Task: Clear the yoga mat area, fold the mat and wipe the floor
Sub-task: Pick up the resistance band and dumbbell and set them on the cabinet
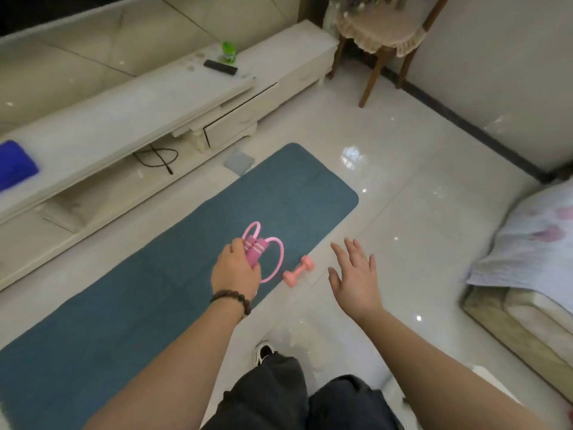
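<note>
A teal yoga mat [161,268] lies flat on the glossy white tile floor, running from lower left to upper right. My left hand [235,271] is closed around the two pink handles of a pink jump rope [273,259], whose loops hang above the mat. A small pink dumbbell [298,271] rests at the mat's right edge, just right of the rope. My right hand [355,277] hovers open with fingers spread over the floor, a short way right of the dumbbell and holding nothing.
A long cream TV cabinet [130,113] runs along the mat's left, bearing a blue cloth [15,164], a remote [220,67] and a green bottle [228,52]. A grey tile-like square [239,162] lies by the mat's far corner. A wooden stool [381,41] stands at the back; a sofa [527,274] sits right.
</note>
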`<act>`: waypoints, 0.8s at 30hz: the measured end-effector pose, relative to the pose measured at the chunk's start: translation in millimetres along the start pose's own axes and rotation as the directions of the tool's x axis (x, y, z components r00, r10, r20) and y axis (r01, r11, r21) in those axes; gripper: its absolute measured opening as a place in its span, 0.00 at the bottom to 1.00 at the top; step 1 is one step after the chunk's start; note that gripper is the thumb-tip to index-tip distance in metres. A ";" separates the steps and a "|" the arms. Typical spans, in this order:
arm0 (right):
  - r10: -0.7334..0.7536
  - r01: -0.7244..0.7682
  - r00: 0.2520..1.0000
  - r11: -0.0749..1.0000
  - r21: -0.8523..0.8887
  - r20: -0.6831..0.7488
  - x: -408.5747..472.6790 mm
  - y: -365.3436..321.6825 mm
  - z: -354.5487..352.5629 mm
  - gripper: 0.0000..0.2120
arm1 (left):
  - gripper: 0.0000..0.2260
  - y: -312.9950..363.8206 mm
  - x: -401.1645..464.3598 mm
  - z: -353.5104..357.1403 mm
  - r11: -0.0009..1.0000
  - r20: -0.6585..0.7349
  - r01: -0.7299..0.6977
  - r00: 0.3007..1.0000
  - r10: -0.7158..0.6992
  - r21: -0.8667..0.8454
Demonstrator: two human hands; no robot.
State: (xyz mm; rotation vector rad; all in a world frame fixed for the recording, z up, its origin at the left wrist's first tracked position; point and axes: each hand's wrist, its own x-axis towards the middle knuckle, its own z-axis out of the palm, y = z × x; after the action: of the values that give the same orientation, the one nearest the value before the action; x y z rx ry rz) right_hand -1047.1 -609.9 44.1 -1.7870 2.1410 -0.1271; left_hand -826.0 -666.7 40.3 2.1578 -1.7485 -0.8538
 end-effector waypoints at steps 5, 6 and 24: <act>-0.143 0.145 0.988 0.989 -0.034 0.060 74.6 13.2 -3.5 0.23 | 0.16 20.5 29.1 17.8 0.993 -0.057 0.114 0.992 -0.115 -0.019; -0.180 0.184 0.980 0.982 -0.043 0.085 91.0 16.3 -3.6 0.23 | 0.15 24.2 33.6 24.0 0.989 -0.077 0.146 0.986 -0.147 -0.023; -0.586 0.773 0.520 0.632 -0.051 0.621 292.3 100.2 25.8 0.25 | 0.14 107.3 51.7 148.6 0.622 -0.322 0.708 0.534 -0.782 -0.334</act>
State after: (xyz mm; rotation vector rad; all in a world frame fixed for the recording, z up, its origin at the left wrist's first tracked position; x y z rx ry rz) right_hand -1175.0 -868.6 -69.1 -2.4044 0.9663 0.5361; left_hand -992.1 -717.5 -37.8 2.7077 -0.4421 -0.5331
